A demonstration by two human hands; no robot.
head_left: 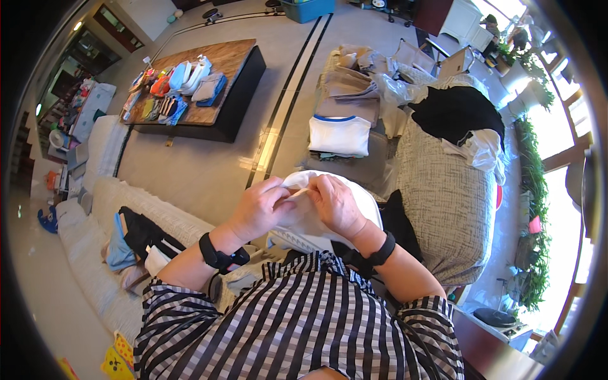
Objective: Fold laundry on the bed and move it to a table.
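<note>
My left hand (265, 206) and my right hand (335, 204) are raised close together in front of my chest. Both have their fingers pinched on a thin piece of white cloth (297, 182), mostly hidden by the hands, so its kind does not show. Just behind and below them is a white plastic basket (369, 206) with a rounded rim and a slotted side. Beyond the hands, a folded white shirt with a blue collar (339, 135) lies on top of other folded clothes on the sofa seat.
A textured beige sofa (443, 202) stands at right, with black clothing (459, 114) over it. Another sofa (95, 259) at left carries dark and light-blue clothes (136, 237). A low wooden table (234, 60) holds several folded garments. Green plants (532, 234) line the windows.
</note>
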